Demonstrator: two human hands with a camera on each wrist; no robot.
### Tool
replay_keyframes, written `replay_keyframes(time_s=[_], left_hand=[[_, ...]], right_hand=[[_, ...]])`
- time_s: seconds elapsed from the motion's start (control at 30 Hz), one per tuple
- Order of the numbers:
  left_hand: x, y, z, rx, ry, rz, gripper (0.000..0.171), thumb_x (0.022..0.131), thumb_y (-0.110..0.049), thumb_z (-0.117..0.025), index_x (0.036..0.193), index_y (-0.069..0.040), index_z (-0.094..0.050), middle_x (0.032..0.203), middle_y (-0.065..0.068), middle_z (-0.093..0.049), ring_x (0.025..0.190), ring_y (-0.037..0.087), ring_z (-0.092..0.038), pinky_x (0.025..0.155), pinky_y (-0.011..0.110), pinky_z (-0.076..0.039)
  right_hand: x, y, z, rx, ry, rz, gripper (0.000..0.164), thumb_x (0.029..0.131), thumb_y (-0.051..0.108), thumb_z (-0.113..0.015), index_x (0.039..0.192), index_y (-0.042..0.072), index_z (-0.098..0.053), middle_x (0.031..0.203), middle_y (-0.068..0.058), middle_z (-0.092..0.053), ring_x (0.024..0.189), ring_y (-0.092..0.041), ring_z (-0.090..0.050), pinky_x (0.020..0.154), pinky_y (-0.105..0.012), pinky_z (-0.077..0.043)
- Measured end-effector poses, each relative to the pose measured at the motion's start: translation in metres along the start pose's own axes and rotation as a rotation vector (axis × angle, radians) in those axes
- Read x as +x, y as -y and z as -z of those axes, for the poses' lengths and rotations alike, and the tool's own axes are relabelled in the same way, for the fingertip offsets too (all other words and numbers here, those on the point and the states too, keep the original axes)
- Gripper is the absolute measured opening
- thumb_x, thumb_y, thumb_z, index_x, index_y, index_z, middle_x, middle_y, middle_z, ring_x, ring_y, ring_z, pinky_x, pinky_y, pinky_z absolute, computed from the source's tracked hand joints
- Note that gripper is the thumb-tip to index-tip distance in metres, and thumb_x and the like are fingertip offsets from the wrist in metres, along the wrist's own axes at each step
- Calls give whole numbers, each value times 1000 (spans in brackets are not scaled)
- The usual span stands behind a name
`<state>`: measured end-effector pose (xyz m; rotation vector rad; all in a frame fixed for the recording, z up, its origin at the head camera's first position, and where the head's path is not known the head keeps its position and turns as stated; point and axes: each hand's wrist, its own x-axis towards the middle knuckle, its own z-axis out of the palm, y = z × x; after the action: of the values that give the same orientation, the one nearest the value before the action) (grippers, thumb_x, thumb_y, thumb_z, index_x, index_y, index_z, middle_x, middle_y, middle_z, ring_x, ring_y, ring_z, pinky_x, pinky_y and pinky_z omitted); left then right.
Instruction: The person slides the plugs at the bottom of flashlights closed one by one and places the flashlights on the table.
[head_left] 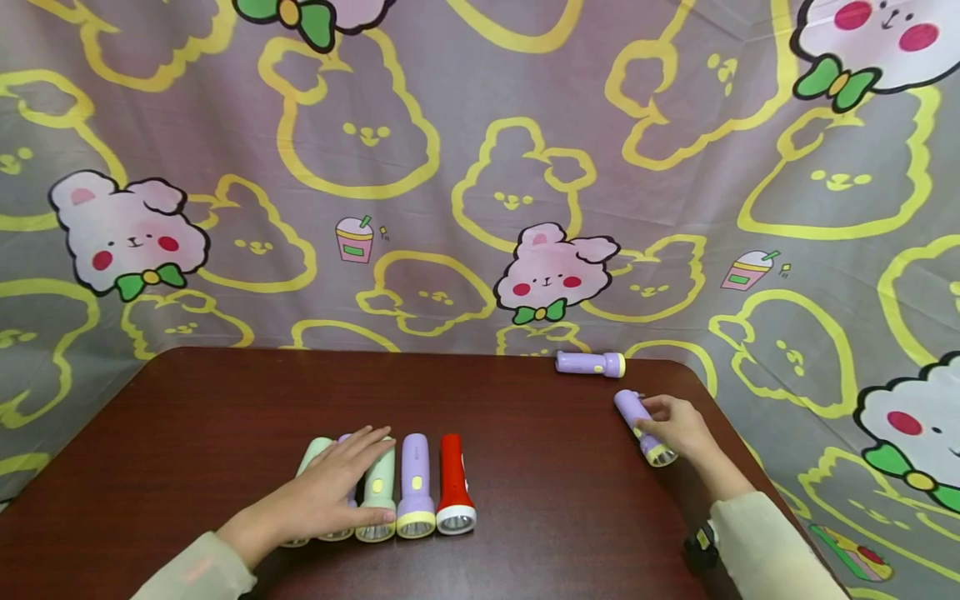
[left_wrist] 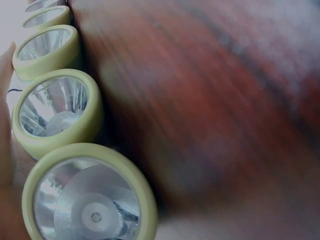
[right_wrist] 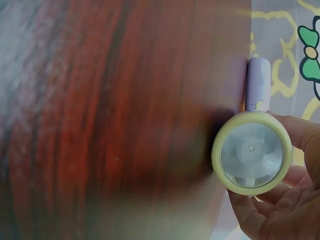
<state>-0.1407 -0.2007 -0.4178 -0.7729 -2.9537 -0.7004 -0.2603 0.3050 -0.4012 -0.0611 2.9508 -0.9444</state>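
My left hand (head_left: 322, 492) lies with extended fingers across a row of flashlights, over a pale green flashlight (head_left: 378, 487) and partly hiding a purple and another green one (head_left: 315, 450) to its left. Just right of it stand a purple flashlight (head_left: 415, 475) and a red flashlight (head_left: 452, 471) with a white head, side by side, lenses toward me. At the table's right side my right hand (head_left: 678, 429) grips a purple flashlight (head_left: 628, 407) with a yellow-rimmed head. Its round lens (right_wrist: 251, 155) faces the right wrist camera, thumb and fingers around the body.
Another purple flashlight (head_left: 581, 363) lies crosswise at the back right edge of the dark red-brown wooden table (head_left: 525, 467). A grey cloth (head_left: 420, 217) printed with cartoon animals hangs behind and along the right side. The left wrist view shows several yellow-rimmed lenses (left_wrist: 90, 200) in line.
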Motion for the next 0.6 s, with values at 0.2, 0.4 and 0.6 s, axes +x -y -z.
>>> replay_keyframes(time_s=[0.2, 0.4, 0.6], left_hand=[[0, 0, 0, -8, 7, 1, 97, 81, -72, -63, 147, -3, -45, 157, 17, -38, 145, 46, -32, 109, 71, -28], [0, 0, 0, -10, 11, 0, 97, 82, -71, -63, 148, -3, -44, 157, 17, -38, 145, 46, -32, 109, 72, -27], [0, 0, 0, -12, 7, 4, 97, 82, -71, -64, 147, -3, -44, 157, 17, -38, 145, 46, -32, 110, 71, -27]], right_hand=[[1, 1, -2, 8, 0, -9, 50, 89, 20, -73, 126, -10, -59, 105, -30, -70, 91, -33, -69, 69, -32, -52], [1, -2, -4, 71, -15, -33, 51, 87, 17, -74, 125, -13, -59, 105, -31, -70, 88, -29, -68, 66, -27, -51], [-2, 0, -3, 137, -20, -65, 51, 88, 14, -73, 127, -16, -56, 108, -33, -68, 82, -22, -68, 63, -26, -52]])
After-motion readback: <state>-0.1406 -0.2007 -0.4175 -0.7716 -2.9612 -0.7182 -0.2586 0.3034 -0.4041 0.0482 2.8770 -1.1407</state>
